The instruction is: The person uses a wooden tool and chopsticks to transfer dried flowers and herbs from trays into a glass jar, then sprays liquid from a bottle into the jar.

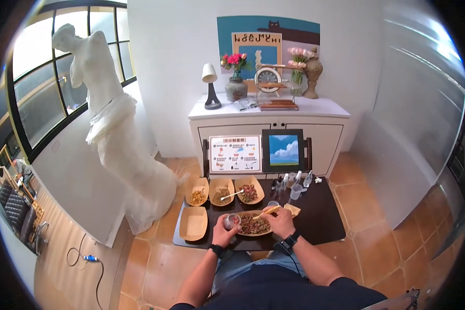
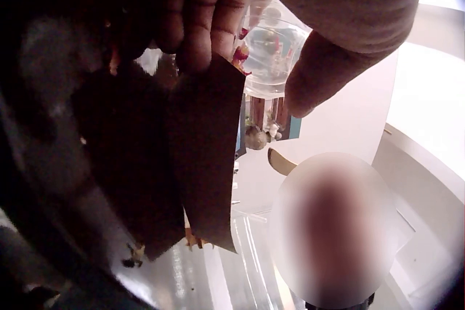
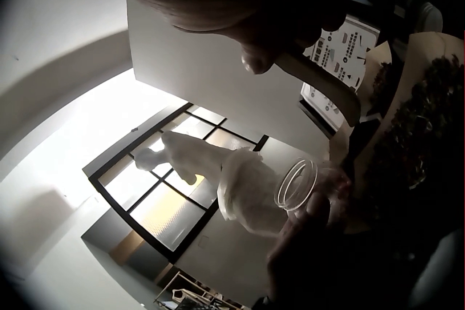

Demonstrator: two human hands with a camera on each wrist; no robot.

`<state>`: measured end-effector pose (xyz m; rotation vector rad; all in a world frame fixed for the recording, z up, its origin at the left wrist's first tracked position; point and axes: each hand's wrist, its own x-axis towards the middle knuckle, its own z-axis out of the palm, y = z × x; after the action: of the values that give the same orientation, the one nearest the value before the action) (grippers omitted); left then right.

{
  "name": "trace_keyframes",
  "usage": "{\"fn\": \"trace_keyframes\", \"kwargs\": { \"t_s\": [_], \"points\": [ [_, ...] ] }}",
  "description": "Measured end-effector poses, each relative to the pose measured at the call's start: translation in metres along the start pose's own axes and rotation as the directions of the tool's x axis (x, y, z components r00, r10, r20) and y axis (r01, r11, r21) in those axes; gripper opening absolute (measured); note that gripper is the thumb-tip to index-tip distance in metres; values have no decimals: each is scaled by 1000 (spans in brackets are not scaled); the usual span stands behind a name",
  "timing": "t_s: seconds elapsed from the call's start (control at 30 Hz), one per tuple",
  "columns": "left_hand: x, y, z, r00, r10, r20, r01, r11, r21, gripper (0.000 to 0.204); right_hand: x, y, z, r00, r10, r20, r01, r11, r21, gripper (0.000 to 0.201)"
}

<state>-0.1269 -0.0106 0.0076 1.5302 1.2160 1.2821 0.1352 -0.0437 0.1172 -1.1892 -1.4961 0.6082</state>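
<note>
My left hand (image 1: 222, 232) grips a small clear plastic cup (image 1: 232, 221) with reddish dried bits in it, tilted at the left end of a paper boat tray (image 1: 256, 235). Inside the tray lies a dark, mixed heap of dried petals and leaves (image 1: 253, 223). In my right hand (image 1: 281, 223) is a slim, pale wooden tool (image 1: 266, 212), pinched between thumb and fingers, its end over the heap. The right wrist view shows that tool (image 3: 330, 88) to be flat and curved at its tip. Red petals show in the cup (image 2: 272, 48) in the left wrist view.
Behind stand paper trays of dried yellow bits (image 1: 198, 196), brownish bits (image 1: 222, 194) with a white spoon (image 1: 231, 195), and reddish bits (image 1: 248, 193). A tray without contents (image 1: 193, 223) sits left. Small bottles (image 1: 285, 181) and a measuring cup (image 1: 296, 192) stand back right, before an instruction board (image 1: 235, 154).
</note>
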Motion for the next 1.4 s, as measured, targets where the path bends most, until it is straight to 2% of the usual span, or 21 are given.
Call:
{"fn": "trace_keyframes", "kwargs": {
  "t_s": [0.17,0.23,0.33,0.37,0.43,0.47,0.6,0.77,0.83,0.9,0.93,0.97,1.03,1.27,1.3,1.37,1.4],
  "points": [
    [2,3,0,1000,3,-22,-3,1000,5,75,-1,3,-1,999,-40,-8,40,999,-8,14],
    [2,1,0,1000,-10,-20,9,1000,-30,76,-4,3,1,999,-26,-22,26,1000,15,14],
    [2,2,0,999,22,-30,-22,999,29,77,-2,-1,0,1000,8,11,-8,1000,19,15],
    [2,4,-1,999,39,-35,-36,996,82,76,-1,-3,0,999,-38,9,38,999,30,16],
    [2,3,0,999,21,-27,-20,998,61,76,5,11,4,996,-90,-10,90,993,76,14],
    [3,-1,0,1000,18,-22,-17,999,42,75,6,-5,1,998,-63,-8,64,995,73,14],
    [2,1,0,1000,14,-23,-14,999,32,75,14,-32,-2,995,-103,-5,103,995,-2,14],
    [3,4,0,1000,17,-16,-17,999,41,77,20,-39,4,996,-81,-25,82,996,20,14],
    [7,-5,2,999,32,-17,-32,999,21,78,23,-36,9,992,-121,-33,123,991,55,12],
    [5,1,0,1000,20,-17,-19,997,73,68,29,-42,10,977,-215,6,215,972,-93,8],
    [4,3,1,1000,8,-18,-7,998,56,68,31,-39,14,985,-171,8,171,985,-19,11],
    [5,4,2,1000,2,-19,-1,999,34,68,31,-46,15,988,-154,9,154,988,-28,12],
    [5,4,0,999,49,-9,-48,996,78,67,34,-43,23,974,-227,-20,228,973,22,13],
    [4,9,0,999,38,-14,-37,998,55,70,32,-58,43,985,-145,97,140,989,51,19],
    [5,10,1,1000,26,-8,-25,998,56,69,33,-52,46,985,-150,90,145,988,51,19],
    [8,9,3,999,35,-11,-34,999,31,69,39,-31,57,985,-62,159,61,998,13,22],
    [7,5,3,999,31,-16,-31,1000,5,68,39,-26,61,984,-79,160,72,996,48,17]
  ]
}}
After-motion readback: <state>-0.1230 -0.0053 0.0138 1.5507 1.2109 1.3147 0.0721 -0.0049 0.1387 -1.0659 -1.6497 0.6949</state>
